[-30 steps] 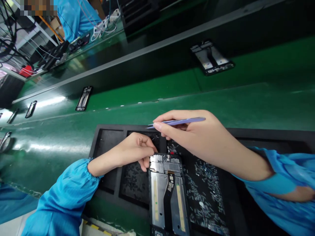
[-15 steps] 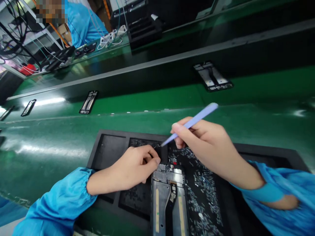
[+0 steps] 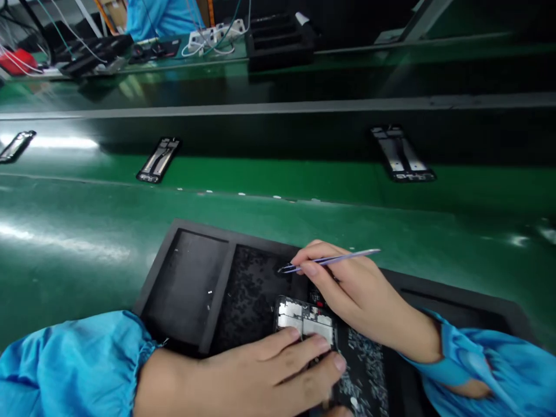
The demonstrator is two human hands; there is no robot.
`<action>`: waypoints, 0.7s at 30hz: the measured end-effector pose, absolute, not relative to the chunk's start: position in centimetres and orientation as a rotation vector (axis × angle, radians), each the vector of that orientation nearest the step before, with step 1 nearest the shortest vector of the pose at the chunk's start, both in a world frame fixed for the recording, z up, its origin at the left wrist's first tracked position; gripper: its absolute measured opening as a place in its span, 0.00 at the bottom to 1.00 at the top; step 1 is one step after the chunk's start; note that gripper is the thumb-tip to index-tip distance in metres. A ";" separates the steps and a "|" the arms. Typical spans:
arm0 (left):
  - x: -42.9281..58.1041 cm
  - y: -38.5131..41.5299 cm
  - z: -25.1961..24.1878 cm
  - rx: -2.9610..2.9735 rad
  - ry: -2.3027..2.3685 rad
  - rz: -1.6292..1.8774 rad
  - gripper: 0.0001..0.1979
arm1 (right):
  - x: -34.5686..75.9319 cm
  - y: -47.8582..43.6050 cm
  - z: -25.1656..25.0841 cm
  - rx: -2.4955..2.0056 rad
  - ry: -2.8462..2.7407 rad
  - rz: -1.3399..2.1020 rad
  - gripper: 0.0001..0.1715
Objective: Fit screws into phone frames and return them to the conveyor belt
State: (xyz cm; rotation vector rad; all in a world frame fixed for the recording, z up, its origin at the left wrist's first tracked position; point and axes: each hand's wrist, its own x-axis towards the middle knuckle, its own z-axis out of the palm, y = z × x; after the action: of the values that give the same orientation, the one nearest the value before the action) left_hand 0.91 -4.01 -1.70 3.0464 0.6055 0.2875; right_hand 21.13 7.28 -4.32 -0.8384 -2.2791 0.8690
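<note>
My right hand (image 3: pixel 347 284) pinches purple tweezers (image 3: pixel 334 259), whose dark tips are over a foam tray compartment strewn with small black pieces (image 3: pixel 256 278). Across a phone body (image 3: pixel 304 317) lies my left hand (image 3: pixel 269 370), palm down with fingers spread, covering much of its lower part. The phone's top edge, with silvery plates, shows beyond my fingertips. Many tiny metallic parts (image 3: pixel 369 359) are scattered on the black surface right of the phone, below my right hand. Whether the tweezer tips hold a piece is too small to tell.
The black foam tray (image 3: pixel 221 289) rests on a green bench. Beyond it lie phone bodies (image 3: pixel 159 159), (image 3: pixel 402 153) and another phone body (image 3: pixel 16 146) on a green strip. Power strips (image 3: pixel 215 36), a black rack (image 3: pixel 280 43) and a person's blue sleeve (image 3: pixel 165 17) are farther back.
My left hand has moved from the phone's top corner to lie flat over it, fingers spread. The tweezers have tilted to nearly level, tips over the small black pieces. The view has turned.
</note>
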 end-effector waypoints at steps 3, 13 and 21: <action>0.8 -4.3 -2.3 3.027 0.626 0.333 0.20 | 21.0 7.2 -4.3 -0.840 -2.290 0.839 0.10; 0.9 -4.8 -3.3 3.004 0.701 0.425 0.21 | 20.9 7.1 -3.5 -0.771 -2.307 0.852 0.09; 1.1 -5.1 -3.7 3.021 0.739 0.439 0.21 | 20.6 6.7 -3.6 -0.783 -2.357 0.820 0.09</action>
State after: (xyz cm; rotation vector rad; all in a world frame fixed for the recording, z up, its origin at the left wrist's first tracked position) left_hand 1.15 -5.11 -3.65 3.0210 0.7393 0.4388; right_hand 20.60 6.66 -3.59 -0.7827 -2.3569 0.8202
